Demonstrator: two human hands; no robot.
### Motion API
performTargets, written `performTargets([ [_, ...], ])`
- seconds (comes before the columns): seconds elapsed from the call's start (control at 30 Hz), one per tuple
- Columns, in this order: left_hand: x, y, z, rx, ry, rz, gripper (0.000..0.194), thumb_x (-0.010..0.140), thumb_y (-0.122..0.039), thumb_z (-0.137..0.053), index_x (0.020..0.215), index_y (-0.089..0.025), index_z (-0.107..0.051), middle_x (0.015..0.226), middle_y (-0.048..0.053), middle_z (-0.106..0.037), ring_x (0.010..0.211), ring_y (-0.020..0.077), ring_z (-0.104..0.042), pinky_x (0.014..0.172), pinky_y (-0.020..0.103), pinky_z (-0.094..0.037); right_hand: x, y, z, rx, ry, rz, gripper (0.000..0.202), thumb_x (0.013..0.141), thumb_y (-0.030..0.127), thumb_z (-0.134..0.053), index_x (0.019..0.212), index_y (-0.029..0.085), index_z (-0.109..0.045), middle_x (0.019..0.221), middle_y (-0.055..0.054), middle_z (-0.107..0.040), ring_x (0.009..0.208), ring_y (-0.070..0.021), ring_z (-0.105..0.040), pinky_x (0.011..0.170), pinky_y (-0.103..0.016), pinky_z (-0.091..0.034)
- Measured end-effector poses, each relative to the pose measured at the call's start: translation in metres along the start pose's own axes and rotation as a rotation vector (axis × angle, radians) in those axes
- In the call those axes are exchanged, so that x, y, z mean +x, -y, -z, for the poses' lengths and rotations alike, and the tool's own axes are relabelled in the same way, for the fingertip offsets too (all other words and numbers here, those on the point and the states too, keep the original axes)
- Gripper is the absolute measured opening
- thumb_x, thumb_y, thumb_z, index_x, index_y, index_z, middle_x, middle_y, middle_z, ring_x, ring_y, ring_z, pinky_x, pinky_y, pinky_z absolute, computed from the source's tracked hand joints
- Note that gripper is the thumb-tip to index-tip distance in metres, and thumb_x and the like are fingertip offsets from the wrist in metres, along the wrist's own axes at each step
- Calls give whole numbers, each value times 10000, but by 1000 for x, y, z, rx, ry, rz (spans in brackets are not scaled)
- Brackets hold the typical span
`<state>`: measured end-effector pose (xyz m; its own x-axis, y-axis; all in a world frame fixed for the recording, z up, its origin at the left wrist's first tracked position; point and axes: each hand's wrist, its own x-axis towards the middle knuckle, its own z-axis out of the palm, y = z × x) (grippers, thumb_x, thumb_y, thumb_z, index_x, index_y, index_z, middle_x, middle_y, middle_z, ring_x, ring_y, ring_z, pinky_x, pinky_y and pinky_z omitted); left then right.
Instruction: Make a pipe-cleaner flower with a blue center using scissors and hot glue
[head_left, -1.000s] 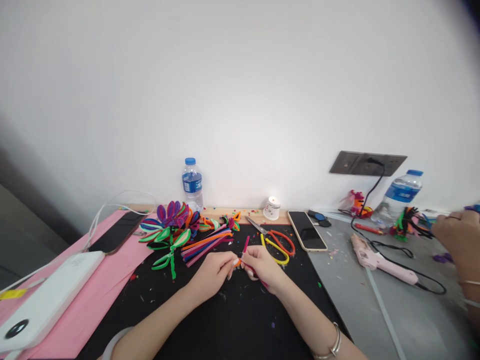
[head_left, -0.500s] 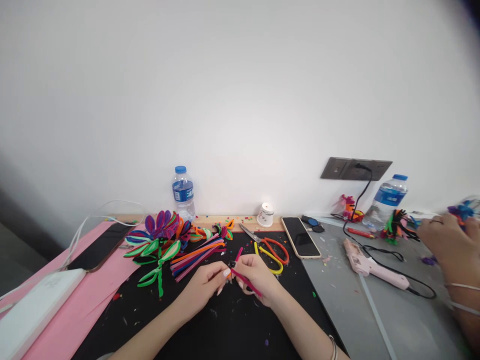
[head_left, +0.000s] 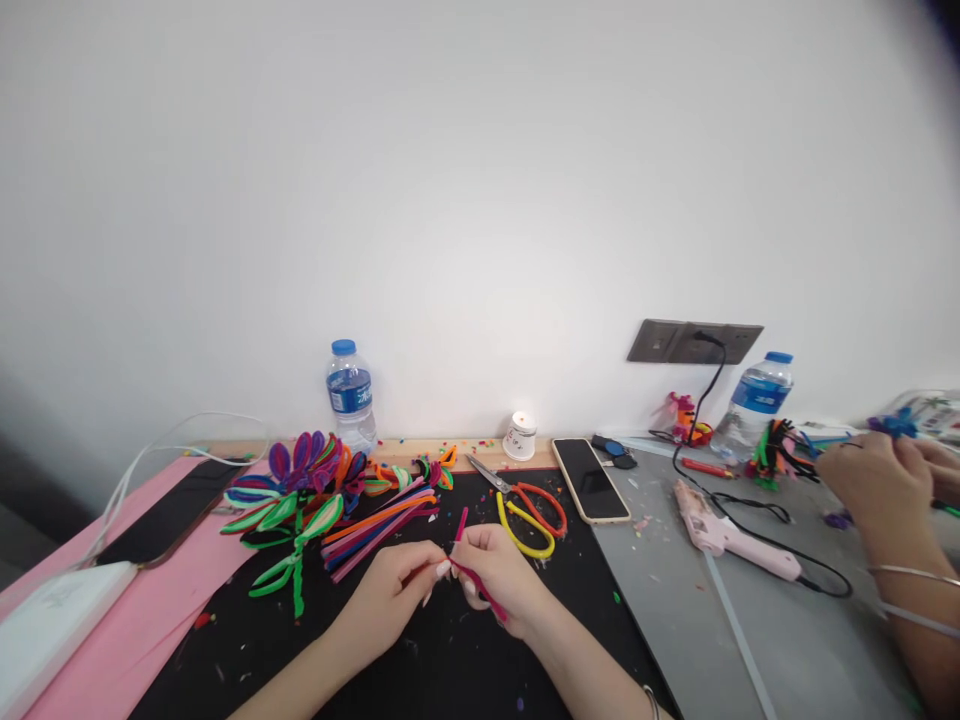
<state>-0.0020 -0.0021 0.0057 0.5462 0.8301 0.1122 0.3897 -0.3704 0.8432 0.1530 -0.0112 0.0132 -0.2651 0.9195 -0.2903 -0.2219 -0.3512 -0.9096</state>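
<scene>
A magenta pipe cleaner (head_left: 489, 597) runs through the fingers of my right hand (head_left: 508, 580), its short end poking up past the thumb. My left hand (head_left: 397, 598) is closed in a pinch, its fingertips meeting the right hand's at the same pipe cleaner; the exact spot between them is hidden. Just behind the hands lies a bundle of pipe cleaners (head_left: 379, 530) in pink, orange, blue and purple. Left of it rests a looped pipe-cleaner flower (head_left: 300, 490) with green leaves. Scissors (head_left: 529, 510) with yellow and orange handles lie beyond my right hand.
A water bottle (head_left: 350, 395) and a paper cup (head_left: 520, 436) stand by the wall. One phone (head_left: 591, 482) lies right, another phone (head_left: 169, 512) left on pink paper. A pink glue gun (head_left: 735, 540) with a cord is farther right, near another person's hand (head_left: 877, 485).
The view has turned slightly right. My fingertips have drawn closer together at the pipe cleaner, and the orange bit between them no longer shows. The other person's second hand has come into view.
</scene>
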Motion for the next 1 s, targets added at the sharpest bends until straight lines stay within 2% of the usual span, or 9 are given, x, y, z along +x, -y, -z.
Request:
performTargets([
  [0.13,0,0,0,82,-38,-111,275,854,-293,-355,797,-194,-605,740,32,-585,678,151,-504,645,232,-359,0,-2,-1,51,-44,-72,147,621,128,-495,481,154,-460,333,80,-389,272,-17,-226,297,-168,-98],
  [0.23,3,3,0,6,-41,-59,291,849,-322,-371,737,-174,-595,641,10,-534,613,131,-466,590,221,-342,4,-6,3,-25,-34,-10,177,686,198,-500,518,153,-472,361,65,-426,277,-24,-256,297,-168,-135],
  [0.33,8,11,0,-221,-13,79,308,825,-383,-421,676,-146,-551,539,-30,-429,501,86,-376,482,193,-280,7,-6,9,-169,-99,186,180,753,266,-473,614,157,-504,436,45,-484,305,-38,-300,308,-169,-182],
  [0.4,12,17,0,-428,31,205,316,804,-437,-438,713,-147,-524,487,-63,-365,396,54,-224,387,189,-152,7,-4,11,-285,-194,382,62,730,194,-499,719,159,-549,587,15,-555,389,-49,-369,351,-167,-248],
  [0.5,13,19,1,-638,40,270,308,770,-449,-499,718,-145,-502,497,-71,-342,399,42,-174,379,191,-84,3,2,13,-490,-213,618,296,638,43,-528,877,197,-608,958,-32,-580,586,-75,-468,448,-170,-335],
  [0.57,12,16,2,-735,59,300,299,761,-439,-524,697,-149,-482,491,-74,-328,403,39,-160,384,190,-77,0,4,13,-585,-155,666,366,623,19,-546,918,220,-626,1041,-30,-566,653,-90,-490,484,-175,-356],
  [0.73,9,9,1,-883,142,332,274,780,-400,-525,684,-150,-466,463,-82,-299,409,39,-112,388,190,-80,0,4,17,-713,-143,636,131,678,110,-610,774,177,-667,687,4,-607,543,-84,-459,506,-194,-346],
  [0.87,10,9,-1,-907,175,344,275,767,-398,-545,681,-147,-473,450,-83,-297,407,37,-97,388,192,-76,0,3,17,-761,-154,646,26,680,150,-640,695,155,-660,621,16,-577,508,-73,-423,489,-191,-317],
  [1.0,10,9,-3,-897,192,357,288,751,-411,-559,673,-145,-481,441,-84,-294,401,35,-92,385,194,-71,0,2,16,-763,-165,640,40,697,136,-620,662,148,-634,597,30,-546,484,-61,-389,464,-179,-289],
])
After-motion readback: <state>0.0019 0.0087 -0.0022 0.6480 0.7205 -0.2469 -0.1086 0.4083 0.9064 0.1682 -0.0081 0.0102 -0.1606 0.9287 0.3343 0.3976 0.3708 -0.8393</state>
